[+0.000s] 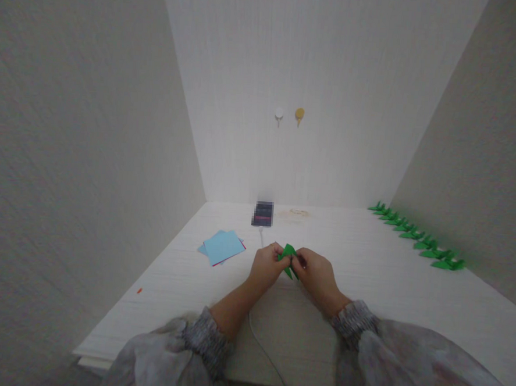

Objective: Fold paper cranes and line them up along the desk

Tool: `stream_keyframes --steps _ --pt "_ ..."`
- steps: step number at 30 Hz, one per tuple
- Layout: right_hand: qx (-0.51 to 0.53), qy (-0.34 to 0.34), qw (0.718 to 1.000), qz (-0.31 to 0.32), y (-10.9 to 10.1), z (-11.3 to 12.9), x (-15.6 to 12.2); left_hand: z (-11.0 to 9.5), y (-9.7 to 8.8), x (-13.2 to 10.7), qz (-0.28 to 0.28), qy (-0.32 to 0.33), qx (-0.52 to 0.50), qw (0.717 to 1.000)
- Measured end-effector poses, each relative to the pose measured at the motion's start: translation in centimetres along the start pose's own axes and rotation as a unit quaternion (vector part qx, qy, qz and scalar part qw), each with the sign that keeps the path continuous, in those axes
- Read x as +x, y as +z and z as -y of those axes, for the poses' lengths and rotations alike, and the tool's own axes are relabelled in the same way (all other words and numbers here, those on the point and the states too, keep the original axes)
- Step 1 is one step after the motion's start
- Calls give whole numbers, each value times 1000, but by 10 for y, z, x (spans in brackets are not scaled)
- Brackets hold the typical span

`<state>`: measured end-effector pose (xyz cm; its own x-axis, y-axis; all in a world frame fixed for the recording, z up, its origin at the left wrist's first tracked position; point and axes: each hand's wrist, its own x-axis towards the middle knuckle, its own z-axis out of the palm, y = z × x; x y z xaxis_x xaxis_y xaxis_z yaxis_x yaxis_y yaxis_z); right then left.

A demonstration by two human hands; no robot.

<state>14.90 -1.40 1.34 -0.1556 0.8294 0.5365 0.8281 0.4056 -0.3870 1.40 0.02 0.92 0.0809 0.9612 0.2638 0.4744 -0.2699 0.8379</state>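
Left hand [267, 267] and right hand [318, 272] meet in front of me, and in each my fingers are curled in and drawn close to the thumb, pinching 1 small piece of folded green paper [288, 250]. It sits between my 2 hands, above the table [387, 294], with 1 bit poking up past my fingertips and points hanging below. How many layers each pinch takes in, I cannot tell, as my fingers cover the middle.

I judge it nearly weightless, stiffer where folds double it, soft and easily bent at the thin points. It shouldn't slip much, but a hard pull could tear or crumple it, so I would hold it by the thick folded middle, with light fingertips, and spare the tips.

Left of my left hand lies a loose stack of paper [225, 247], light blue on top. Just beyond that hand, a white cord [261, 236] leads to a dark, blurred object [263, 214]. Well to the right of my right hand runs a row of green folded shapes [409, 232].
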Motion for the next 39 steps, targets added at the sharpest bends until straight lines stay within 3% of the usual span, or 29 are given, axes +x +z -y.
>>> stream_keyframes --steps 9,16,21,26,32,39 --pt "-107 -56 992 -36 -3 4 1 -1 2 -1 -23 7 -34 999" --pt "-112 -129 984 -57 -3 7 1 -2 0 4 -44 9 -133 990" --pt "-123 -174 975 -59 -1 6 2 -6 -2 7 -31 -21 -262 964" --pt "-113 -203 972 -45 -2 7 3 -13 -6 6 -30 -33 -337 941" --pt "-101 -220 970 -36 -3 9 4 -17 -8 6 -26 -32 -353 935" --pt "16 -196 980 -41 -5 8 2 -14 -8 7 -17 -40 -358 933"
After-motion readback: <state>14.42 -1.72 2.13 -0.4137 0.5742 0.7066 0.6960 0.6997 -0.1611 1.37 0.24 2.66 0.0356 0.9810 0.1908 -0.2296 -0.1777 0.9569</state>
